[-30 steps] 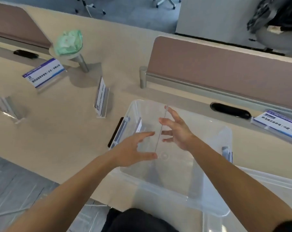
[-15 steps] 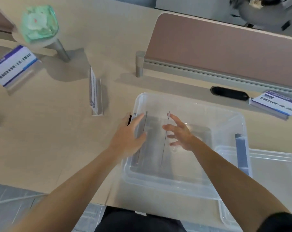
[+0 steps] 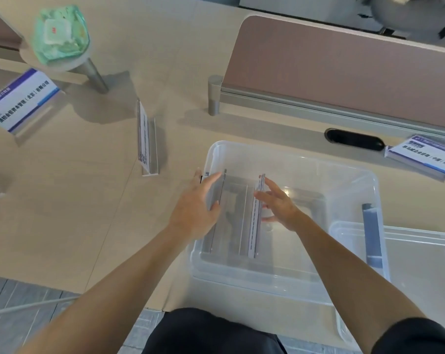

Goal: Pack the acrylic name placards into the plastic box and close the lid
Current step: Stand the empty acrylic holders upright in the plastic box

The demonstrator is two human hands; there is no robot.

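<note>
"What kind of place is this?"

"An office. I'm at a long pale desk [image 3: 63,213] with a padded divider screen [image 3: 344,67] on a metal rail, an oval cable port [image 3: 354,139] in the top, and printed company placards [image 3: 22,100] standing around."

We've got bright, diffuse light; soft shadows on tabletop [image 3: 71,213], small glare inside plastic box [image 3: 349,175], wide-angle bending at edges, right-edge placard [image 3: 425,159] motion-blurred.
</note>
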